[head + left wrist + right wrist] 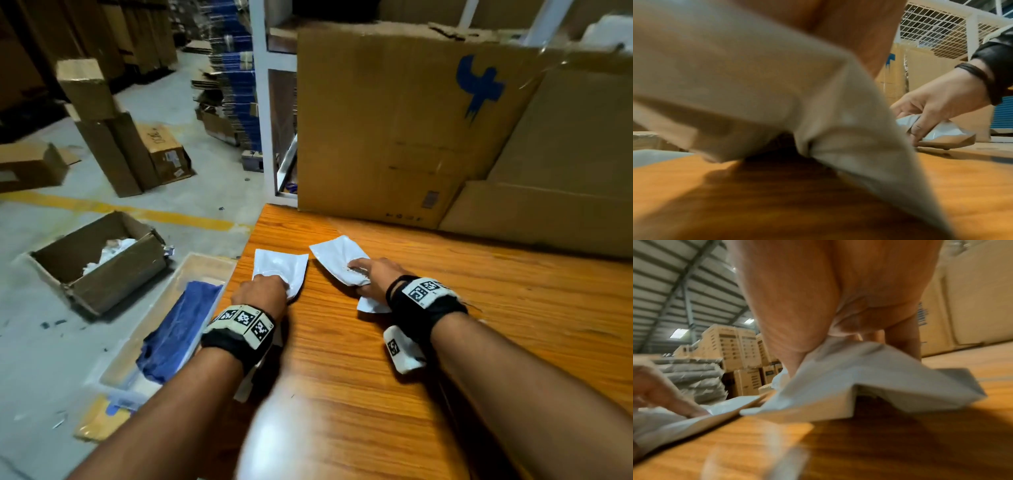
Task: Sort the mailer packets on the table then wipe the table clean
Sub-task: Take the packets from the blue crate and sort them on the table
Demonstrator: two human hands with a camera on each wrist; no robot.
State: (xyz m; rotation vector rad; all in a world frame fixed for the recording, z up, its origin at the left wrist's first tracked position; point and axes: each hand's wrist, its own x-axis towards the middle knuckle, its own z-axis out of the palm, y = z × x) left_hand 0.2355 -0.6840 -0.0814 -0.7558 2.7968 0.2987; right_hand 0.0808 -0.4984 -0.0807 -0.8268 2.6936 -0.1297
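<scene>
Two white mailer packets lie on the wooden table (445,342). My left hand (270,287) grips the near end of the left packet (279,265); in the left wrist view that packet (756,81) is lifted and fills most of the picture. My right hand (363,279) pinches the crumpled near end of the right packet (337,257), thumb under and fingers on top (920,123). The right wrist view shows this packet (869,374) bent up off the wood under my palm. A further white packet edge (371,306) shows beneath my right wrist.
Large cardboard boxes (394,130) stand along the table's far edge. Left of the table on the floor, a clear plastic bin (205,265) holds a blue cloth (181,332). An open carton (102,260) with white scraps sits farther left.
</scene>
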